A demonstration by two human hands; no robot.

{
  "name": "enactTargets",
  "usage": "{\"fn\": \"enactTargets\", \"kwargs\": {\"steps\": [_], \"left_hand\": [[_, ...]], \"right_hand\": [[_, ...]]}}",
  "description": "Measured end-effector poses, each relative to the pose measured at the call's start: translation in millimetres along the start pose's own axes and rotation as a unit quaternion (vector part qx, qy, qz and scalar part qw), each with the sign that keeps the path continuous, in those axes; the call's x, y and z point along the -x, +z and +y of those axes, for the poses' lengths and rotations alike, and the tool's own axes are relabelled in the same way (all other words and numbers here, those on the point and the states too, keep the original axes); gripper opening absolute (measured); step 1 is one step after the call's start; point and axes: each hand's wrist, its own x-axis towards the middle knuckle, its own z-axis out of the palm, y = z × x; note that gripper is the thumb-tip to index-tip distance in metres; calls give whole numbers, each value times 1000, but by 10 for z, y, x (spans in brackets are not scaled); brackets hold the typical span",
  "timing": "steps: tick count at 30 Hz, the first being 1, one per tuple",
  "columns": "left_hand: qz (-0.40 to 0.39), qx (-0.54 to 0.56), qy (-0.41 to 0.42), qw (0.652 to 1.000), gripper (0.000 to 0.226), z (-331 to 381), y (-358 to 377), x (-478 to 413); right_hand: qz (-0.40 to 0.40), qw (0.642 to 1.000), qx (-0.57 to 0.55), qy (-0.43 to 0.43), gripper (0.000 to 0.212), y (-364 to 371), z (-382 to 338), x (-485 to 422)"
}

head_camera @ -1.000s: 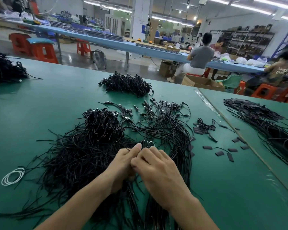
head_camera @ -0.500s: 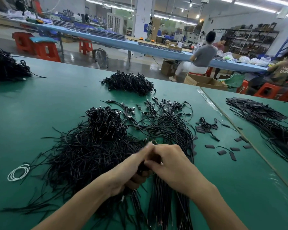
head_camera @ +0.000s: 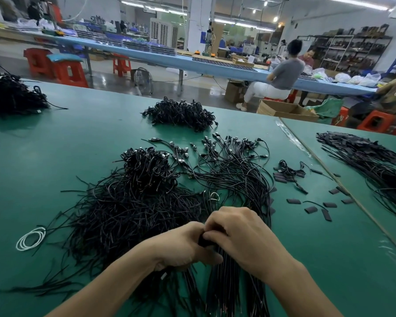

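L hand point(head_camera: 183, 245), R hand point(head_camera: 245, 236) on cable bundle point(head_camera: 224, 284)

We can read no label on the table, only pale lettering on a seated person's brown shirt point(head_camera: 395, 95) far right, seemingly beginning "Oh", otherwise blurred.

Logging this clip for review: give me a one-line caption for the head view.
Left hand and right hand grip a bundle of black cables above a green table.
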Motion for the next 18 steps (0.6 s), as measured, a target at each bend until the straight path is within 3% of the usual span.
{"fn": "enactTargets", "kwargs": {"steps": [6, 14, 18], "left_hand": [[42, -26, 26, 998, 14, 11, 26, -35], [47, -14, 6, 999, 7, -132, 35, -42], [65, 17, 16, 998, 12, -129, 42, -59]], "right_hand": [[-22, 995, 68, -72, 7, 45, -41, -18], [-67, 998, -9, -16, 19, 130, -26, -18], [-36, 998, -45, -6, 22, 161, 15, -44]]}}
